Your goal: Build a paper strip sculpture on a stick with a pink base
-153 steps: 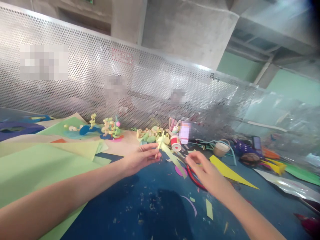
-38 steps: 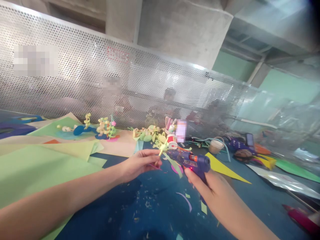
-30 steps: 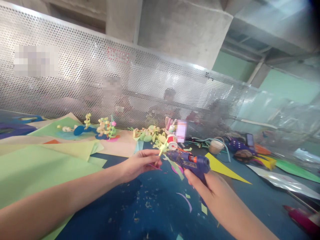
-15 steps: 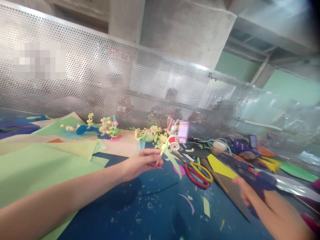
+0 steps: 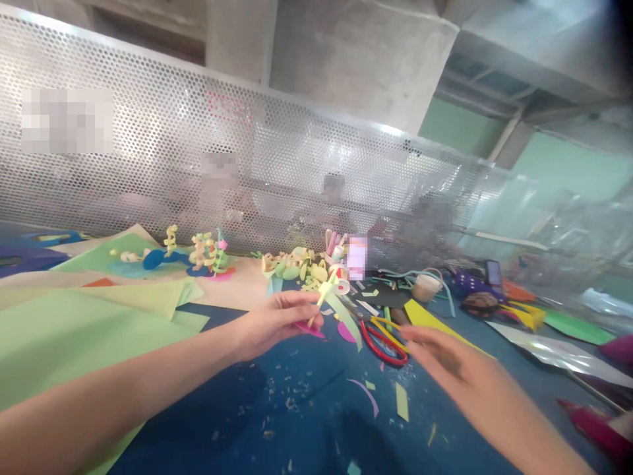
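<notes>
My left hand [image 5: 284, 323] is closed in a pinch on a thin pale-yellow stem [image 5: 322, 300], held upright above the table; a magenta disc [image 5: 311, 330] shows at its lower end. The stem's top has small pale-yellow pieces. My right hand [image 5: 448, 363], somewhat blurred, holds nothing that I can see; its fingers are loosely apart. Its fingertips are close to the handles of the scissors [image 5: 384, 343], one loop red and one yellow. Whether they touch cannot be made out. A white-and-red spool [image 5: 341, 285] stands behind the stem.
Green paper sheets [image 5: 99, 336] cover the left side. Small paper figures [image 5: 202, 251] and a heap of pale-green cutouts [image 5: 297, 264] lie at the back, before a perforated metal screen [image 5: 148, 152]. A cup [image 5: 426, 287] and yellow sheet [image 5: 435, 320] are right of centre. Scraps litter the blue table [image 5: 277, 422].
My right hand has let go of the blue glue gun, which is out of sight now, and has moved left to the scissors. My left hand still holds the stem, its magenta disc showing more.
</notes>
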Tool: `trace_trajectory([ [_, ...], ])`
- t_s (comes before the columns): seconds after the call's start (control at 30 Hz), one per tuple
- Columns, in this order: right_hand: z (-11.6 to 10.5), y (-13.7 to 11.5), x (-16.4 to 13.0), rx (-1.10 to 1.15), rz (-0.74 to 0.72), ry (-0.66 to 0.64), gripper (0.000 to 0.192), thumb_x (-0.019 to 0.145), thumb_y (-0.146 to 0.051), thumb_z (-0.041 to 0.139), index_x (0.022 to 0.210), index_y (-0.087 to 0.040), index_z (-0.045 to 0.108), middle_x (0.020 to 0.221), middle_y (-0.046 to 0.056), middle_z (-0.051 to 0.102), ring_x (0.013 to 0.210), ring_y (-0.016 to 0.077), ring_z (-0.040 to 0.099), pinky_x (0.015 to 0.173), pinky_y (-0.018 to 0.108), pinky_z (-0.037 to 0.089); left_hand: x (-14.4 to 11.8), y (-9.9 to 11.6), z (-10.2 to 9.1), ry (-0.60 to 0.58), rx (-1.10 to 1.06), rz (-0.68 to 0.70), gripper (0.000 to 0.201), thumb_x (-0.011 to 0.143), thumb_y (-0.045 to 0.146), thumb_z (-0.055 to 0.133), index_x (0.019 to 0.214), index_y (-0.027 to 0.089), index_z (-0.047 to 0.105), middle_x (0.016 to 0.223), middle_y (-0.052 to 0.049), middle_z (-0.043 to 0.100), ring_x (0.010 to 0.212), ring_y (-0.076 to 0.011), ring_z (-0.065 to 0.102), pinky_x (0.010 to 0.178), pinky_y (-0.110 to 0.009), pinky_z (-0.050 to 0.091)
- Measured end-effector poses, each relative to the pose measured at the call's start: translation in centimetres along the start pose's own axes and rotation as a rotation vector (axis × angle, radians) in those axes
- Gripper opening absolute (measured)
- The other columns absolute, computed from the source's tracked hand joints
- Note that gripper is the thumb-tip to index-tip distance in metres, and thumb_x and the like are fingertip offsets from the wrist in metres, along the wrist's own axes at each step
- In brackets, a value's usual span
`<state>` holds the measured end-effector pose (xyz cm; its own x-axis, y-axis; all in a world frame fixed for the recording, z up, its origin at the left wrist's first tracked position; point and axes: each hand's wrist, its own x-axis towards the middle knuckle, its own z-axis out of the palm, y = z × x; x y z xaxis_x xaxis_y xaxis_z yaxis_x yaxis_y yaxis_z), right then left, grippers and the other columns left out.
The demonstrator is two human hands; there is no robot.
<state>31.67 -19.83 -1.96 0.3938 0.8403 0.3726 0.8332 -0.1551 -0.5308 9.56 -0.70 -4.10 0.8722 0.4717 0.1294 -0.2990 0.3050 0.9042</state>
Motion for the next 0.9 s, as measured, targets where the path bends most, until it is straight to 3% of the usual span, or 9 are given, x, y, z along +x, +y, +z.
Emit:
trace_trajectory([
  [0.1, 2.3, -6.2, 2.0, 0.382, -0.02, -0.197, 0.032, 0.082, -0.043, 0.054, 0.105, -0.021, 0.057, 0.102, 0.006, 0.069, 0.094, 0.0177, 0.066, 0.083, 0.03, 0.053, -0.3, 0.2, 0.7, -0.031, 0.024, -0.003, 0.013, 0.078, 0.022, 0.066, 0.09, 0.018, 0.067, 0.073, -0.001, 0.065, 0.074, -0.0131, 0.061, 0.08, -0.032, 0.046],
  [0.2, 3.8, -8.6, 3.2, 0.477, 0.031, -0.224, 0.022, 0.082, -0.037, 0.056, 0.094, -0.019, 0.058, 0.09, 0.005, 0.071, 0.082, 0.0175, 0.068, 0.076, 0.032, 0.055, -0.6, 0.3, 1.0, -0.065, 0.027, -0.004, 0.017, 0.077, 0.022, 0.067, 0.094, 0.019, 0.067, 0.073, -0.002, 0.066, 0.072, -0.0127, 0.061, 0.076, -0.031, 0.047],
  [0.57, 3.9, -8.8, 3.5, 0.554, 0.023, -0.227, 0.021, 0.082, -0.035, 0.056, 0.096, -0.019, 0.061, 0.08, 0.002, 0.07, 0.076, 0.0155, 0.067, 0.055, 0.023, 0.051, -0.5, 0.5, 0.8, -0.096, -0.021, 0.006, 0.024, 0.076, 0.016, 0.068, 0.1, 0.02, 0.064, 0.074, -0.002, 0.068, 0.073, -0.012, 0.062, 0.073, -0.027, 0.046],
  [0.9, 3.8, -9.3, 3.3, 0.566, 0.019, -0.226, 0.021, 0.08, -0.033, 0.058, 0.093, -0.018, 0.062, 0.071, 0.0, 0.066, 0.071, 0.0142, 0.064, 0.063, 0.025, 0.05, -0.5, 0.4, 0.8, -0.134, -0.011, 0.003, 0.029, 0.073, 0.022, 0.072, 0.101, 0.02, 0.064, 0.076, -0.002, 0.069, 0.075, -0.0127, 0.063, 0.074, -0.027, 0.046],
])
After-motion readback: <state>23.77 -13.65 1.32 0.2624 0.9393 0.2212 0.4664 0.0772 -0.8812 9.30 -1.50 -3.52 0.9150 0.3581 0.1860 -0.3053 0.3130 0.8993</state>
